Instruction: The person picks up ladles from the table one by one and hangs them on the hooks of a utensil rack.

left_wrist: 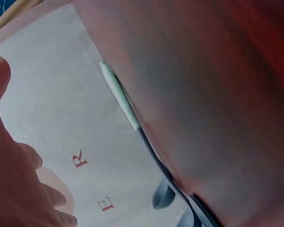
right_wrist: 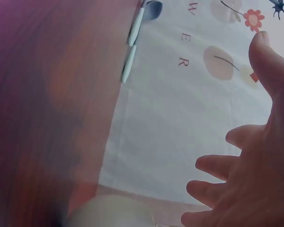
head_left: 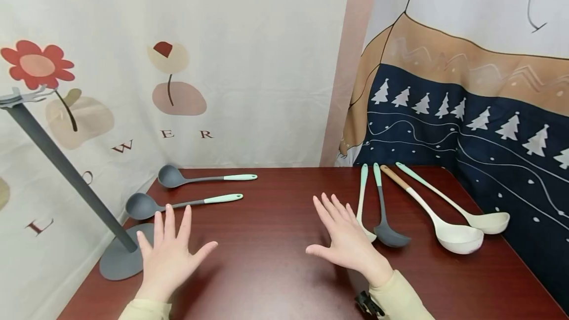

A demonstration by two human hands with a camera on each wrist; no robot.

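Both hands hover palm down over the dark red table [head_left: 275, 260], fingers straight and spread, holding nothing. My left hand [head_left: 175, 243] is close to the nearer of two grey ladles with mint handles [head_left: 182, 205]; the farther ladle [head_left: 204, 178] lies behind it. My right hand [head_left: 340, 233] is just left of a cream spoon [head_left: 362, 201] and a grey spoon [head_left: 384, 223]. In the left wrist view my left hand [left_wrist: 14, 179] shows beside a mint ladle handle [left_wrist: 118, 94]. The right wrist view shows my right hand [right_wrist: 255, 165] with its fingers spread.
A grey stand with a round base [head_left: 117, 260] and slanted pole [head_left: 58, 157] stands at the table's left edge. Two cream ladles [head_left: 444, 226] [head_left: 471, 214] lie at the right. Printed cloth hangs behind the table and to its right.
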